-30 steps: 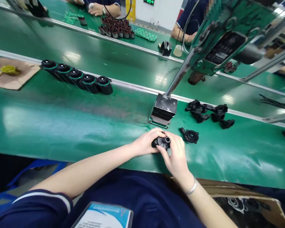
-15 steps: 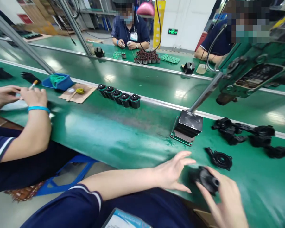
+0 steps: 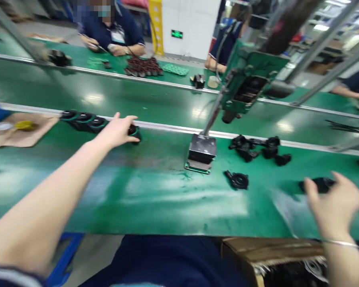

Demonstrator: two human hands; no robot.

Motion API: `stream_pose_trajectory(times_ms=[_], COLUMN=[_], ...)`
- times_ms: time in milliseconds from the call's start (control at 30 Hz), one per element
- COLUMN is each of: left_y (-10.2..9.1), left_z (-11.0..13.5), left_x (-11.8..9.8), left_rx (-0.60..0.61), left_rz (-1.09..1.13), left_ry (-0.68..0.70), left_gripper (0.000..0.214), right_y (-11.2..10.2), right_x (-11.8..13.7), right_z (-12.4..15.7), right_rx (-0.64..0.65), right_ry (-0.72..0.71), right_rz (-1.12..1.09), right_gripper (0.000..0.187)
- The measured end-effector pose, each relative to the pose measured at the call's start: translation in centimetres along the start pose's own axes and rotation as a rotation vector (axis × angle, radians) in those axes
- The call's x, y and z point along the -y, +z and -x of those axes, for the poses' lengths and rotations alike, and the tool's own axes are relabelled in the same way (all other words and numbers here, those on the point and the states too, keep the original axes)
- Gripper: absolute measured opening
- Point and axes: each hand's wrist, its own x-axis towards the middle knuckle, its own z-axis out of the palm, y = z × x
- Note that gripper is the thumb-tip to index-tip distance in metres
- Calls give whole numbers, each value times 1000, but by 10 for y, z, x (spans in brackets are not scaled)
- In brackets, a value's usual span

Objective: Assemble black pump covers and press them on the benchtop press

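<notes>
My left hand (image 3: 118, 130) reaches to the row's right end, thumb and fingers spread around a black cylindrical part (image 3: 135, 134) with a green ring. No firm grip on it shows. More black cylindrical parts (image 3: 85, 120) stand to its left, one partly hidden by the hand. At the right, my right hand (image 3: 335, 199) is slightly blurred, its thumb and fingers apart beside a dark black part (image 3: 321, 184) that looks to lie on the green bench. A round black cover with a side spout (image 3: 239, 180) lies between my hands.
A black metal block fixture (image 3: 202, 148) stands mid-bench under a green press (image 3: 245, 85). Several black housings (image 3: 257, 148) lie right of it. Brown cardboard (image 3: 32, 129) is at the left, an open box (image 3: 242, 255) below the bench edge. Co-workers sit across the far bench (image 3: 167, 104).
My left hand has moved left and forward to the row of cylinders. My right hand has gone right and no longer clearly holds the black part. The view has turned right.
</notes>
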Motion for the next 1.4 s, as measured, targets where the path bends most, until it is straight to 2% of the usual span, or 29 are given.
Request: stream_pose_trajectory(times_ms=[33, 100, 167, 267, 367, 500, 600, 667, 733, 933, 1100, 1200, 1333, 1400], left_y=[4, 13, 20, 32, 47, 66, 79, 85, 89, 89, 91, 90, 91, 92], left_z=[7, 28, 55, 90, 101, 103, 109, 114, 118, 121, 122, 122, 122, 123], left_x=[-7, -28, -57, -112, -161, -197, -206, -208, -208, -209, -207, -207, -208, -208], left_rx=[-11, -18, 40, 74, 133, 133, 85, 86, 113, 138, 119, 82, 15, -9], left_rz=[38, 177, 325, 553, 737, 936, 1049, 1110, 1153, 1224, 1157, 1091, 1042, 1040], left_ry=[16, 80, 142, 217, 289, 329, 280, 225, 173, 82, 130, 168, 219, 230], left_gripper=[83, 82, 72, 64, 72, 84, 87, 88, 86, 83, 71, 67, 66, 66], right_y=[8, 31, 58, 84, 90, 84, 81, 78, 73, 71, 88, 91, 69, 55], right_x=[7, 28, 52, 81, 95, 111, 132, 145, 153, 142, 140, 145, 163, 180], right_z=[4, 13, 20, 26, 26, 31, 46, 57, 63, 56, 49, 44, 30, 23], right_rx=[49, 264, 386, 345, 290, 253, 315, 364, 412, 455, 490, 569, 520, 535], right_ry=[14, -71, -157, -171, -152, -238, -349, -362, -350, -230, -155, -48, 164, 138], right_rz=[39, -27, -122, -171, -142, 57, 163, 130, 74, -137, -220, -402, -687, -708], right_gripper=[63, 57, 55, 48, 41, 31, 35, 47, 50, 36, 32, 34, 31, 28])
